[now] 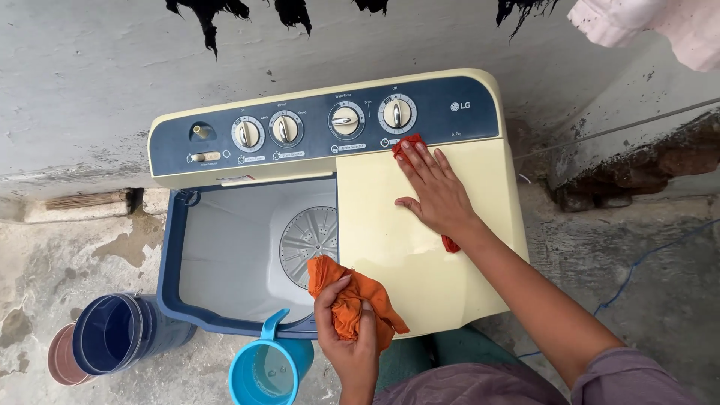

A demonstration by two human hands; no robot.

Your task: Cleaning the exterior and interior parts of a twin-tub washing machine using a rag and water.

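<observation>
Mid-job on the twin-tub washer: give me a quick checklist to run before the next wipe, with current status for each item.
1. Right hand flat on the red cloth on the cream lid: ok.
2. Left hand has a firm grip on the orange cloth, fingers closed round it: ok.
3. Orange cloth clear of the open wash tub: not ok, it hangs at the tub's edge.
4. Control knobs untouched by the red cloth: cannot tell, the cloth sits right below one.
5. Blue mug and blue bucket away from both hands: ok.
6. Lid dry: cannot tell.
</observation>
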